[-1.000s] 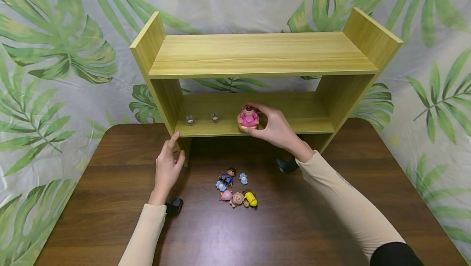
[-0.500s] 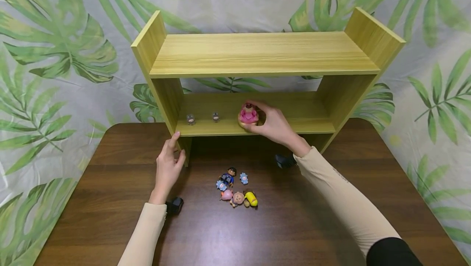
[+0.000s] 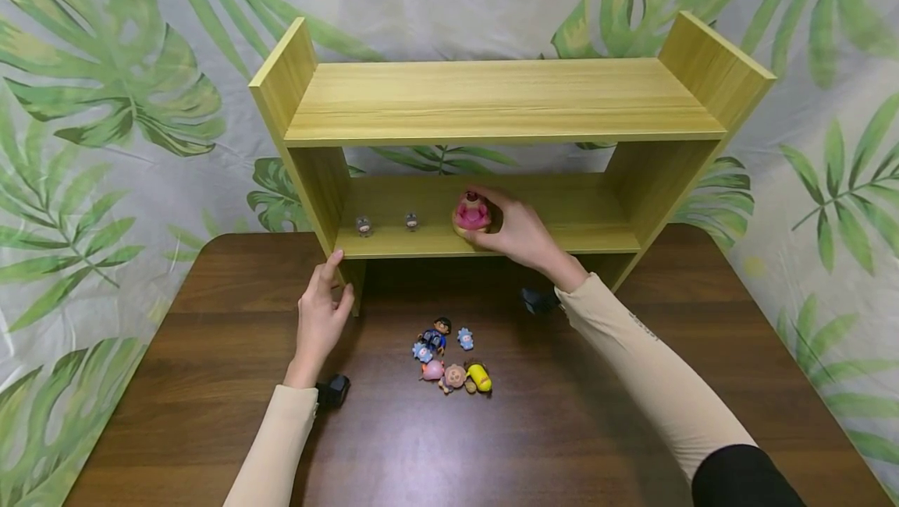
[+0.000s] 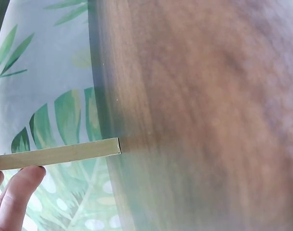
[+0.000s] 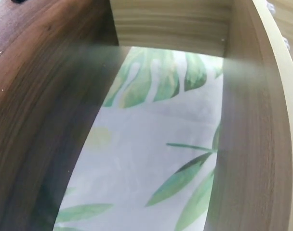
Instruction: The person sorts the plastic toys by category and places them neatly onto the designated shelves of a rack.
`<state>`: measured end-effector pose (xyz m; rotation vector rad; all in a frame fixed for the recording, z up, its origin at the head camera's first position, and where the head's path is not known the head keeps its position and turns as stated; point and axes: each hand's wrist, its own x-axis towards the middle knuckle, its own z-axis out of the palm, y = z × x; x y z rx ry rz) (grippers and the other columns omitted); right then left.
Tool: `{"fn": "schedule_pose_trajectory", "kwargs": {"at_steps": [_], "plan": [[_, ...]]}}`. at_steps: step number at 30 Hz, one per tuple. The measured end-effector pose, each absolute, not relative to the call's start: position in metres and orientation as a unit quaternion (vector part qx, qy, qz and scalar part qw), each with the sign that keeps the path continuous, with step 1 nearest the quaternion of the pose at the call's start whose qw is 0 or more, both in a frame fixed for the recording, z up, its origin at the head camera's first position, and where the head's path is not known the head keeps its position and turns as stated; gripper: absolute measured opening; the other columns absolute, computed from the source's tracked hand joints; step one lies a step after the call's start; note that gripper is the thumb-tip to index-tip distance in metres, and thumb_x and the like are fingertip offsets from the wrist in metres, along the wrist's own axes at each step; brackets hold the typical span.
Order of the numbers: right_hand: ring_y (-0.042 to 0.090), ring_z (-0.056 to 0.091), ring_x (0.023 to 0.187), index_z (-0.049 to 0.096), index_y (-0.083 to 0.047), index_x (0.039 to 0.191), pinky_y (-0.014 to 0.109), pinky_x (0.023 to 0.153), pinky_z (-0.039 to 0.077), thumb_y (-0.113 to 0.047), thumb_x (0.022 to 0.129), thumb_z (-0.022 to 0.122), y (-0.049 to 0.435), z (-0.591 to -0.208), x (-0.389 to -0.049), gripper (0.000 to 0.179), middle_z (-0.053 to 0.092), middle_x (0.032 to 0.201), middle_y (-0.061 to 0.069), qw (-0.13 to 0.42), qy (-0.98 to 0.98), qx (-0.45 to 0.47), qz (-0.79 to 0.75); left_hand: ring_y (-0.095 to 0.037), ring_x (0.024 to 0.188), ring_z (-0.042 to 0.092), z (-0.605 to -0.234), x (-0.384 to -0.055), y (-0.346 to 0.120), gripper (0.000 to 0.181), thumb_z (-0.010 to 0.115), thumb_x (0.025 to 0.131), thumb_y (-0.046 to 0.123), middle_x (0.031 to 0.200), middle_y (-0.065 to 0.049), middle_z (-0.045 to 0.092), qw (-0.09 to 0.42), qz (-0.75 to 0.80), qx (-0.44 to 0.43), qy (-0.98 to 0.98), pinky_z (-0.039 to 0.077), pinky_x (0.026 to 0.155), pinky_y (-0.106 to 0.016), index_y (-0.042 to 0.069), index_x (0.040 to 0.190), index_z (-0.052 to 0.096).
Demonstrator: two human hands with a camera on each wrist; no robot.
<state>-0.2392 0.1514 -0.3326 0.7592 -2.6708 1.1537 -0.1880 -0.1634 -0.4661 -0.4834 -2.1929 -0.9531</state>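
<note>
My right hand (image 3: 523, 232) holds a pink toy figure (image 3: 472, 212) with a yellowish base between thumb and fingers, at the middle shelf (image 3: 562, 238) of a yellow wooden shelf unit. Two small clear-and-grey figures, one far left (image 3: 363, 227) and one nearer (image 3: 410, 221), stand on that shelf to the left. The left hand (image 3: 323, 312) touches the front edge of the unit's left side panel (image 3: 305, 179) with its fingertips. In the left wrist view, fingers (image 4: 21, 195) lie against one side of that panel (image 4: 64, 153). The pink figure is hidden from the right wrist view.
On the brown table (image 3: 393, 444) before the unit lie several small toys: a figure in blue (image 3: 433, 337), two light-blue pieces, a pink one (image 3: 432, 370), a brown round-faced one (image 3: 455, 377) and a yellow one (image 3: 480, 377). Above is the top shelf (image 3: 492, 101); leaf-patterned cloth hangs behind.
The right hand and pink figure have shifted slightly farther back on the middle shelf. The left hand stays at the side panel, and the toys on the table have not moved.
</note>
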Motion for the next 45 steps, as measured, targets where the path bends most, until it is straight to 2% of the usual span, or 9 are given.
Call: {"fn": "schedule_pose_trajectory", "kwargs": {"at_steps": [16, 27, 33, 38, 45], "plan": [[0.028, 0.052, 0.115, 0.047, -0.004, 0.139, 0.041, 0.094, 0.043, -0.021, 0.082, 0.074, 0.154, -0.333, -0.237, 0.066, 0.051, 0.134, 0.015, 0.057, -0.881, 0.250, 0.398, -0.032, 0.070, 0.054, -0.467, -0.187, -0.162, 0.074, 0.059, 0.084, -0.010, 0.098, -0.014, 0.052, 0.349, -0.365, -0.187, -0.843, 0.047, 0.046, -0.036, 0.026, 0.144, 0.034], [0.032, 0.051, 0.120, 0.048, 0.000, 0.138, 0.038, 0.100, 0.040, -0.007, 0.084, 0.073, 0.164, -0.337, -0.223, 0.060, 0.051, 0.135, 0.017, 0.091, -0.821, 0.281, 0.489, -0.032, 0.068, 0.053, -0.468, -0.188, -0.162, 0.071, 0.058, 0.086, -0.008, 0.098, -0.014, 0.051, 0.344, -0.365, -0.186, -0.845, 0.045, 0.046, -0.035, 0.026, 0.144, 0.035], [0.035, 0.049, 0.121, 0.049, 0.005, 0.135, 0.043, 0.102, 0.037, 0.002, 0.084, 0.070, 0.168, -0.335, -0.211, 0.055, 0.050, 0.135, 0.020, 0.113, -0.797, 0.299, 0.513, -0.032, 0.069, 0.053, -0.468, -0.187, -0.162, 0.073, 0.059, 0.085, -0.010, 0.098, -0.014, 0.051, 0.347, -0.363, -0.185, -0.845, 0.044, 0.046, -0.035, 0.026, 0.144, 0.034], [0.046, 0.049, 0.116, 0.048, 0.016, 0.128, 0.054, 0.096, 0.039, 0.013, 0.082, 0.066, 0.165, -0.321, -0.187, 0.049, 0.050, 0.129, 0.031, 0.126, -0.779, 0.312, 0.528, -0.032, 0.069, 0.053, -0.469, -0.187, -0.162, 0.074, 0.059, 0.084, -0.010, 0.097, -0.014, 0.051, 0.349, -0.363, -0.185, -0.844, 0.044, 0.046, -0.034, 0.025, 0.144, 0.034], [0.044, 0.052, 0.109, 0.049, 0.017, 0.126, 0.050, 0.088, 0.045, 0.017, 0.082, 0.062, 0.163, -0.319, -0.166, 0.045, 0.053, 0.121, 0.032, 0.112, -0.770, 0.315, 0.543, -0.034, 0.074, 0.059, -0.468, -0.187, -0.163, 0.074, 0.059, 0.084, -0.011, 0.099, -0.015, 0.052, 0.347, -0.368, -0.185, -0.843, 0.048, 0.048, -0.037, 0.025, 0.144, 0.034]]}}
